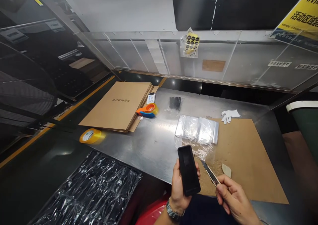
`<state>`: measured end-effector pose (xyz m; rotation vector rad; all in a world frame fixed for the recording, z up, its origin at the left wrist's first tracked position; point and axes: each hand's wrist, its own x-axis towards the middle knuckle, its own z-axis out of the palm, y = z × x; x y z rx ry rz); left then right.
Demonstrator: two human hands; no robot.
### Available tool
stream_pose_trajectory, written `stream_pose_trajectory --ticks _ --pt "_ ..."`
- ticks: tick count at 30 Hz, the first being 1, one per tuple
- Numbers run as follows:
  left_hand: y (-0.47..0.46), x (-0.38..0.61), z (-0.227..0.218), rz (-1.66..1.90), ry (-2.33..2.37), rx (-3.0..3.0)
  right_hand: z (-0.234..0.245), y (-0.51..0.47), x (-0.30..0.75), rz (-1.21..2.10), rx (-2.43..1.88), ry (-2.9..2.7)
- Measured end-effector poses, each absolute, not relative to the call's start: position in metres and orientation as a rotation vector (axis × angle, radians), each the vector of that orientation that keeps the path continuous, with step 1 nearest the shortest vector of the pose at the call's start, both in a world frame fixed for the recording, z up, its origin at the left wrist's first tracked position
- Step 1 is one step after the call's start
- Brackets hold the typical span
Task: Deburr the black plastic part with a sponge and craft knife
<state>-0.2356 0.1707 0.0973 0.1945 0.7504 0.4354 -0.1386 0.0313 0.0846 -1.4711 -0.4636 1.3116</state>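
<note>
A flat black rectangular phone-like slab [188, 170] sits low in the centre of the frame, upright in the left hand [180, 188], whose fingers wrap its lower half. Just to its right, the right hand [232, 197] pinches a slim metal utility knife [210, 173], blade tip angled toward the slab. The work looks poised at cutting or scraping; the blade would need careful alignment. Behind lie clear plastic bags [197, 129] on the steel table [149, 142]

Steel worktable [154, 145] — clear partition [248, 69] behind, dark surroundings.
</note>
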Motion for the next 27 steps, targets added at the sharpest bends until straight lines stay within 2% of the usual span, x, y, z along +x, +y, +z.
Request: stream_pose_trajectory --ticks 11,16,19,23,27 --pt "0.170 -0.234 0.100 0.434 0.752 0.176 0.096 0.028 -0.140 1.405 -1.501 -0.444" --pt "0.172 -0.232 0.103 0.470 0.763 0.219 0.121 0.030 -0.137 1.332 -1.520 -0.776" --pt "0.174 -0.229 0.106 0.498 0.768 0.246 0.133 0.032 -0.137 1.437 -1.587 -0.883" --pt "0.176 -0.226 0.108 0.509 0.810 0.205 0.131 0.033 -0.140 1.627 -1.462 -0.778" --pt "0.177 -0.225 0.107 0.549 0.862 0.182 0.123 0.033 -0.142 1.641 -1.414 -0.709"
